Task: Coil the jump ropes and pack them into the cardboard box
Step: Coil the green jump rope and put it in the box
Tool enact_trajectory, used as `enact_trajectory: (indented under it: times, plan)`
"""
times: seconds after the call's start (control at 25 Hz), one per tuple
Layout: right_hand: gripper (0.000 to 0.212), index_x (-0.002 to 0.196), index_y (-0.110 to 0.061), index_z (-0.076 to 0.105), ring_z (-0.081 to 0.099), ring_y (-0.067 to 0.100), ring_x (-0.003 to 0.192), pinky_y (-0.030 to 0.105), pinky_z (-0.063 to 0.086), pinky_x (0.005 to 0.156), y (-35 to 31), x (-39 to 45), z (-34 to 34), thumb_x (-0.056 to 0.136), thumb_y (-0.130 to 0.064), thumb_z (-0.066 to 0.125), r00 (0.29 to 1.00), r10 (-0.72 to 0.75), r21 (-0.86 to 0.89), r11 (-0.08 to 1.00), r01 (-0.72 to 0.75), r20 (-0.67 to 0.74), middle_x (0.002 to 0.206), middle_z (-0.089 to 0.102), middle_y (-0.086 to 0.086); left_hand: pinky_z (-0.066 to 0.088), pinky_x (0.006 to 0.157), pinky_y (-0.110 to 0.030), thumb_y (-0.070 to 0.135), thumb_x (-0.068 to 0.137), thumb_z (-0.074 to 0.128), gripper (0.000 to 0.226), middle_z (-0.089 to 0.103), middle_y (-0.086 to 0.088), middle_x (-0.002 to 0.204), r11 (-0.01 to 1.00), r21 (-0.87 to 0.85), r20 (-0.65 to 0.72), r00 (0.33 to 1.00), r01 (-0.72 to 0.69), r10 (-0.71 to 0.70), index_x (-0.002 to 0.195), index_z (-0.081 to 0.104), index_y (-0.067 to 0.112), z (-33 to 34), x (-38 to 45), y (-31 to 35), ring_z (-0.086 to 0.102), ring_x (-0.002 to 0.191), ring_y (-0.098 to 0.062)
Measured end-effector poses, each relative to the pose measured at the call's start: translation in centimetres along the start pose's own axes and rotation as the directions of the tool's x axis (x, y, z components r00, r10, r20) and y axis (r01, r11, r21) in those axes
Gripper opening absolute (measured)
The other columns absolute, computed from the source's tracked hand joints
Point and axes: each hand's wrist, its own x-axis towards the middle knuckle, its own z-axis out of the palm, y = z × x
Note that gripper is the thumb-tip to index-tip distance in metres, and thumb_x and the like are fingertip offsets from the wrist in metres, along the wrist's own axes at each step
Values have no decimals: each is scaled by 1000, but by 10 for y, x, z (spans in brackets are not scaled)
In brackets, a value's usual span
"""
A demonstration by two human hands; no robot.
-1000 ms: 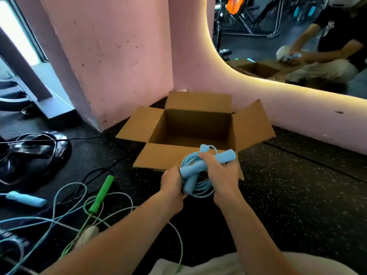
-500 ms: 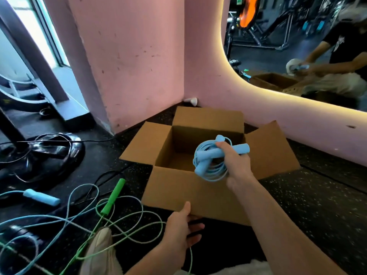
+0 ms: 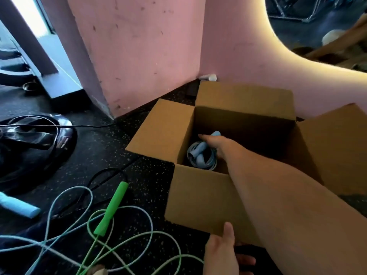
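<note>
The left hand (image 3: 222, 255) is nearest, low by the bottom edge. Its thumb lies on top of the near flap of the cardboard box (image 3: 198, 199) and its fingers curl under the flap, so it holds that flap. Beside it on the dark floor (image 3: 151, 175) lies a loose green jump rope (image 3: 111, 209) with a bright green handle, its cord tangled in big loops with a pale blue cord. A light blue handle (image 3: 17, 205) lies by the left edge of the floor.

The box stands open on the floor, all four flaps folded out. The right arm crosses the near flap and hides part of it. The right hand (image 3: 215, 143) is down inside the box, holding the coiled blue jump rope (image 3: 198, 155), which sits near the left wall of the box.

Farther off a black round base (image 3: 35, 143) sits on the floor, and a pink wall (image 3: 143, 46) stands behind the box.
</note>
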Motion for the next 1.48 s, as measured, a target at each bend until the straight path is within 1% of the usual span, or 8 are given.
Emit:
enact_trajectory:
  times: [0.12,0.28,0.36,0.6,0.76,0.96,1.24,1.48]
  plan:
    - [111,157,-8,21,39,39,140,47,36,112,-20,-60,14,78,-76,62,991,-35,-295,956,-6,-133,155,36,17,38,46,-3,34,108,32,40,49,3,92,996,21,-17,996,-91,91,134,49,7,-10,4,14,34,25,20]
    - [118,157,-10,26,26,43,147,55,24,119,-22,-78,15,74,-94,20,993,-97,-625,780,31,-71,162,26,18,45,43,-10,42,104,43,31,56,4,89,991,45,27,991,126,-127,118,52,16,-4,-4,1,59,42,0]
    - [105,152,-8,37,39,42,140,53,34,115,-22,-122,6,82,-86,27,978,-206,-679,723,129,-33,157,37,19,58,56,-24,49,101,46,37,65,-2,102,966,-19,86,963,258,-255,118,53,16,-2,-5,6,66,62,-11]
    - [57,149,-25,39,51,19,123,42,42,109,39,-282,-26,100,-50,51,805,-549,-774,400,490,225,144,51,1,57,60,-29,49,100,49,34,73,-2,99,997,-3,84,993,83,-83,109,61,18,-15,-13,20,68,73,-15]
    - [59,156,-35,29,8,27,155,54,6,125,109,-303,-37,101,-50,45,690,-714,-894,225,388,120,168,16,1,50,56,-26,48,102,44,37,77,1,85,986,162,107,994,-42,25,111,66,19,-29,-24,12,63,64,-13]
    - [76,157,-47,6,-21,34,153,68,5,118,137,-294,-62,98,-48,52,763,-615,-979,-91,184,201,167,-22,-1,52,62,-28,43,101,49,22,74,-1,98,845,497,170,977,-197,127,109,62,26,-70,-48,27,65,71,-13]
    - [82,161,-19,4,-4,46,152,67,12,119,129,-276,-79,99,-38,54,916,-339,-941,325,-98,-213,168,-6,11,47,53,-22,32,97,58,11,75,-2,89,590,739,151,933,-326,328,93,66,24,-143,-58,50,64,67,-11]
    - [75,155,-31,33,30,25,146,41,30,120,172,-306,39,90,-51,65,728,-522,-675,340,655,444,159,32,5,54,82,-29,30,92,65,7,67,12,80,432,844,178,925,-319,335,89,70,27,-163,-39,28,61,75,-8]
